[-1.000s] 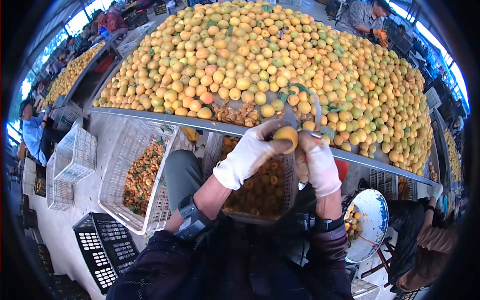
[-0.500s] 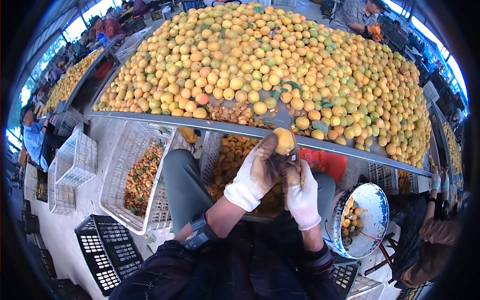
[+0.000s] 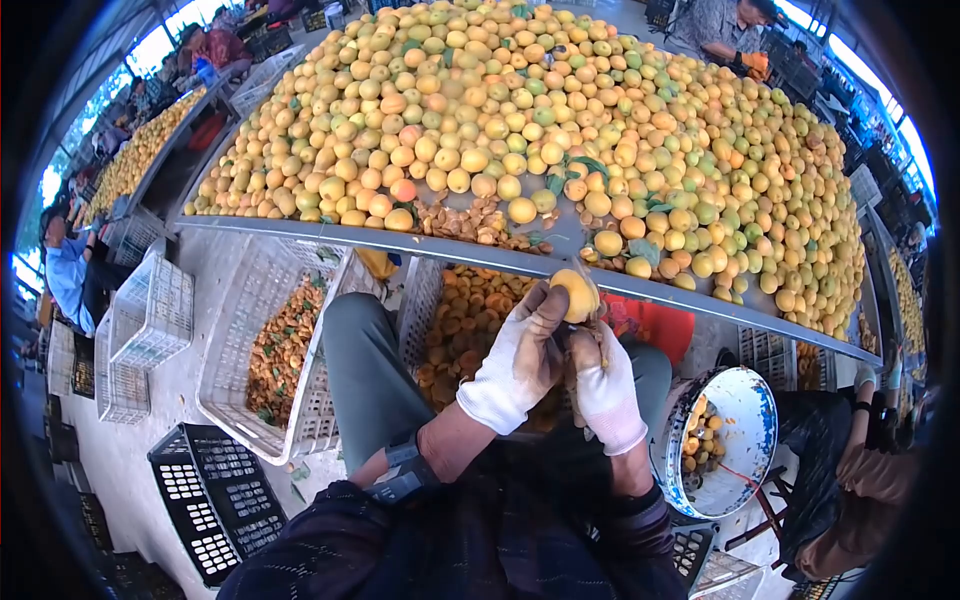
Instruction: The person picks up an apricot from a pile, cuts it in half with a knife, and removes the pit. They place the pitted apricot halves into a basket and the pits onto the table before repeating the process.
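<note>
A yellow-orange fruit (image 3: 576, 294) is held in my left hand (image 3: 520, 352), which wears a white glove stained brown at the fingers. Close beside it, my right hand (image 3: 603, 385), also gloved, has its fingers closed near the fruit's underside on something small that I cannot make out. Both hands are just below the metal edge of the table (image 3: 450, 254). On the table lies a wide heap of yellow, orange and greenish fruit (image 3: 560, 110), with a patch of brownish scraps (image 3: 470, 222) near the edge.
A crate of halved fruit (image 3: 422, 300) stands between my knees. To the left are a crate of orange scraps (image 3: 232, 335) and a black crate (image 3: 215, 495). A white bucket (image 3: 745, 425) and red basin (image 3: 665, 328) are on the right. Other people sit around.
The fruit has turned in my left hand and sits slightly lower. My left hand has shifted a little down and right. The view has tilted slightly.
</note>
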`<move>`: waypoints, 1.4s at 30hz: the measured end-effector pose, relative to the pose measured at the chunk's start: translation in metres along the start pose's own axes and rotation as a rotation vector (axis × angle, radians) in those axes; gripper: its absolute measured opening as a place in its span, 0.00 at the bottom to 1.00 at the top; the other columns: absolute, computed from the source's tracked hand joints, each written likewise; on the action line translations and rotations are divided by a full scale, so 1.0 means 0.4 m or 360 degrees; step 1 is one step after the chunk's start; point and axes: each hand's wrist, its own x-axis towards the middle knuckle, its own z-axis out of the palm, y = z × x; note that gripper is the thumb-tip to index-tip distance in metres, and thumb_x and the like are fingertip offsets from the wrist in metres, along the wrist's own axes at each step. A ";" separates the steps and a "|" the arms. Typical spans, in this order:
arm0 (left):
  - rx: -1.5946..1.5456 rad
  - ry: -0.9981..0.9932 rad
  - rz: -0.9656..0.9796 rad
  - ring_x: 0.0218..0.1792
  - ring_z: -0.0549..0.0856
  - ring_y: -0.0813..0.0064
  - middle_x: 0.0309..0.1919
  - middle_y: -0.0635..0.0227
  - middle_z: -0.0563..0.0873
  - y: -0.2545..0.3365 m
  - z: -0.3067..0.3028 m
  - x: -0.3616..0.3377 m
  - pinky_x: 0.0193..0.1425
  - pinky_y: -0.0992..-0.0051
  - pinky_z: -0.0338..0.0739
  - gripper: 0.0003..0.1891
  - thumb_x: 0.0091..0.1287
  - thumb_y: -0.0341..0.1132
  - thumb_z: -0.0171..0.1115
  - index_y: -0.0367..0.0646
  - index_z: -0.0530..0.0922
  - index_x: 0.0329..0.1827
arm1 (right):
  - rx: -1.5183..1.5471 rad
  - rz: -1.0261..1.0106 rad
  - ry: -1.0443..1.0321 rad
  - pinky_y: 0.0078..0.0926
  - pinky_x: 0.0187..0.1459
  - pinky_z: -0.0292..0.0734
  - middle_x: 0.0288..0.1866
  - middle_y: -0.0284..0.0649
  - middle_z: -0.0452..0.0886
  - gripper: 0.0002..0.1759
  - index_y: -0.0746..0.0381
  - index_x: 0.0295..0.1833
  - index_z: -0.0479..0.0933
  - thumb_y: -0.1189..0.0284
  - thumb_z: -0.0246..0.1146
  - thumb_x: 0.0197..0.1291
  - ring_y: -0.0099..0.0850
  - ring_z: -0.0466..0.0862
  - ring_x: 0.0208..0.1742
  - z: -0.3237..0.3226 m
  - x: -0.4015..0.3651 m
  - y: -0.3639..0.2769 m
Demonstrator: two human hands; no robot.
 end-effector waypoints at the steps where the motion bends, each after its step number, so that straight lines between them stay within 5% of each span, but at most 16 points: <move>1: 0.0071 -0.0005 0.0004 0.48 0.81 0.72 0.48 0.68 0.81 0.007 0.005 -0.005 0.53 0.70 0.77 0.22 0.64 0.43 0.64 0.43 0.73 0.58 | -0.0001 0.0002 -0.0001 0.25 0.38 0.75 0.33 0.45 0.79 0.16 0.69 0.49 0.71 0.65 0.54 0.69 0.29 0.79 0.33 -0.017 0.003 -0.006; 4: 0.0406 -0.0201 0.0001 0.48 0.80 0.76 0.46 0.70 0.81 0.058 -0.010 0.005 0.54 0.75 0.75 0.21 0.63 0.39 0.67 0.42 0.73 0.55 | 0.0361 0.0671 -0.0495 0.14 0.13 0.54 0.16 0.28 0.67 0.24 0.64 0.43 0.70 0.51 0.51 0.68 0.16 0.62 0.11 -0.059 0.006 -0.068; 7: 0.0776 -0.0449 -0.0044 0.48 0.79 0.79 0.46 0.71 0.81 0.089 -0.017 0.016 0.54 0.79 0.72 0.19 0.63 0.34 0.67 0.40 0.73 0.55 | 0.0485 0.0715 -0.0624 0.15 0.12 0.54 0.17 0.29 0.68 0.24 0.64 0.44 0.70 0.50 0.51 0.68 0.18 0.63 0.10 -0.074 0.002 -0.019; 11: 0.0344 -0.0311 -0.0130 0.51 0.79 0.77 0.51 0.68 0.79 0.011 -0.015 0.000 0.56 0.76 0.74 0.27 0.65 0.40 0.65 0.40 0.68 0.63 | 0.0646 0.0366 -0.0206 0.15 0.13 0.54 0.17 0.28 0.69 0.24 0.64 0.45 0.70 0.51 0.54 0.68 0.17 0.63 0.11 0.006 -0.016 -0.011; 14: 0.0227 -0.0244 -0.0119 0.51 0.79 0.76 0.50 0.68 0.79 0.022 -0.003 -0.015 0.57 0.76 0.74 0.26 0.66 0.40 0.64 0.39 0.68 0.63 | 0.0585 0.0358 -0.0161 0.13 0.23 0.63 0.27 0.29 0.74 0.24 0.69 0.54 0.70 0.57 0.57 0.67 0.14 0.69 0.22 0.007 -0.025 0.011; 16: 0.0405 -0.0407 -0.0154 0.51 0.79 0.77 0.51 0.66 0.80 0.054 0.009 -0.012 0.58 0.77 0.72 0.23 0.65 0.36 0.63 0.38 0.70 0.62 | 0.0526 0.0390 -0.0174 0.12 0.20 0.62 0.22 0.28 0.71 0.27 0.68 0.54 0.69 0.53 0.58 0.66 0.15 0.68 0.17 -0.009 -0.027 -0.019; 20: 0.1033 -0.0501 0.0005 0.53 0.77 0.79 0.52 0.66 0.80 0.092 0.024 0.004 0.58 0.78 0.70 0.28 0.60 0.33 0.62 0.35 0.69 0.64 | 0.0012 0.0023 -0.0015 0.14 0.33 0.69 0.33 0.31 0.78 0.26 0.69 0.59 0.68 0.61 0.60 0.65 0.14 0.73 0.30 -0.039 -0.022 0.017; 23: 0.1543 -0.0633 -0.0045 0.51 0.77 0.79 0.49 0.67 0.80 0.136 0.023 0.004 0.56 0.78 0.70 0.29 0.58 0.36 0.64 0.35 0.70 0.62 | 0.0269 0.0289 -0.0315 0.14 0.33 0.69 0.33 0.30 0.78 0.24 0.68 0.57 0.69 0.61 0.60 0.65 0.15 0.73 0.30 -0.071 -0.018 -0.005; 25: 0.1601 -0.0622 -0.0043 0.48 0.76 0.79 0.46 0.67 0.81 0.119 0.013 0.016 0.54 0.78 0.70 0.28 0.56 0.39 0.65 0.35 0.73 0.59 | 0.0311 0.0370 -0.0431 0.21 0.47 0.72 0.42 0.36 0.80 0.20 0.69 0.54 0.72 0.67 0.62 0.63 0.21 0.77 0.44 -0.082 -0.020 -0.005; 28: 0.1507 -0.0584 -0.0066 0.46 0.76 0.79 0.43 0.69 0.81 0.117 0.038 0.022 0.53 0.78 0.70 0.27 0.53 0.41 0.67 0.37 0.75 0.55 | 0.0373 0.0339 -0.0339 0.20 0.44 0.73 0.39 0.35 0.80 0.17 0.69 0.52 0.73 0.68 0.61 0.63 0.21 0.77 0.40 -0.070 -0.024 0.007; 31: 0.1798 -0.1050 -0.0282 0.46 0.77 0.81 0.43 0.72 0.81 0.167 0.053 0.037 0.54 0.78 0.70 0.22 0.50 0.34 0.67 0.39 0.78 0.49 | 0.0119 0.0408 -0.0668 0.21 0.43 0.74 0.36 0.34 0.80 0.15 0.69 0.49 0.74 0.69 0.60 0.62 0.23 0.78 0.38 -0.092 -0.039 0.023; 33: 0.1599 -0.0950 -0.0229 0.48 0.77 0.81 0.45 0.70 0.81 0.140 0.033 0.035 0.55 0.79 0.70 0.21 0.53 0.30 0.65 0.39 0.77 0.52 | 0.0235 0.0397 -0.0645 0.19 0.36 0.72 0.31 0.32 0.78 0.13 0.67 0.46 0.74 0.69 0.60 0.62 0.22 0.77 0.31 -0.088 -0.039 0.026; 36: 0.0614 -0.0475 -0.0333 0.49 0.79 0.79 0.49 0.66 0.80 0.051 0.007 -0.008 0.53 0.80 0.72 0.24 0.60 0.30 0.61 0.39 0.70 0.61 | 0.0799 0.0759 -0.0484 0.14 0.19 0.61 0.20 0.28 0.73 0.10 0.65 0.43 0.75 0.70 0.60 0.60 0.16 0.68 0.16 -0.075 -0.024 -0.003; 39: 0.0193 -0.0490 -0.0380 0.49 0.79 0.78 0.50 0.68 0.80 0.018 0.003 -0.022 0.55 0.79 0.73 0.23 0.61 0.28 0.60 0.39 0.71 0.60 | 0.0571 0.0475 -0.0422 0.14 0.18 0.60 0.20 0.27 0.72 0.10 0.64 0.42 0.74 0.70 0.62 0.59 0.16 0.69 0.15 -0.065 -0.027 0.015; 40: 0.0519 -0.0514 -0.0388 0.50 0.79 0.78 0.49 0.68 0.80 0.036 0.005 -0.017 0.56 0.78 0.72 0.24 0.59 0.30 0.61 0.38 0.71 0.60 | 0.0453 0.0511 -0.0540 0.18 0.35 0.72 0.30 0.32 0.78 0.14 0.67 0.47 0.75 0.71 0.64 0.59 0.18 0.74 0.31 -0.091 -0.028 0.014; 42: 0.1170 -0.0605 -0.0367 0.51 0.79 0.77 0.49 0.68 0.81 0.095 0.033 -0.003 0.56 0.77 0.72 0.26 0.54 0.30 0.62 0.37 0.73 0.58 | 0.0290 0.0547 -0.0659 0.20 0.37 0.73 0.31 0.34 0.79 0.15 0.67 0.47 0.75 0.71 0.65 0.58 0.19 0.76 0.33 -0.119 -0.021 0.018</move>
